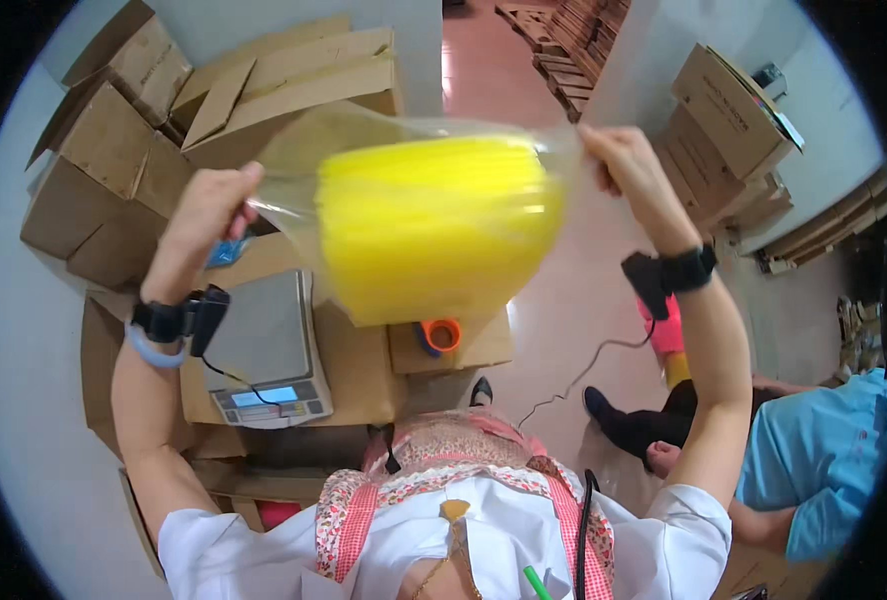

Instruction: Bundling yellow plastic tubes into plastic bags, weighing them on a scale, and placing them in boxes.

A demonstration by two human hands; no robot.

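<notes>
A clear plastic bag (pixel 294 165) is stretched between my two raised hands. Inside it lies a thick bundle of bright yellow sticks or tubes (pixel 434 220), blurred by motion. My left hand (pixel 216 200) pinches the bag's left top corner. The right top corner is gripped by my right hand (pixel 619 165), its fingers closed on the plastic. Below the bag, a grey digital scale (pixel 259 325) with a lit display rests on a cardboard box at the left. An orange and blue tape dispenser (pixel 444 335) is partly covered by the bag from this view.
Stacked cardboard boxes (pixel 94 150) line the left wall, with an open carton (pixel 304 85) behind the bag. More cartons (pixel 709 130) stand at the right. A seated co-worker in a blue shirt (pixel 814 450) is at the lower right. Wooden pallets (pixel 574 45) lie at the back.
</notes>
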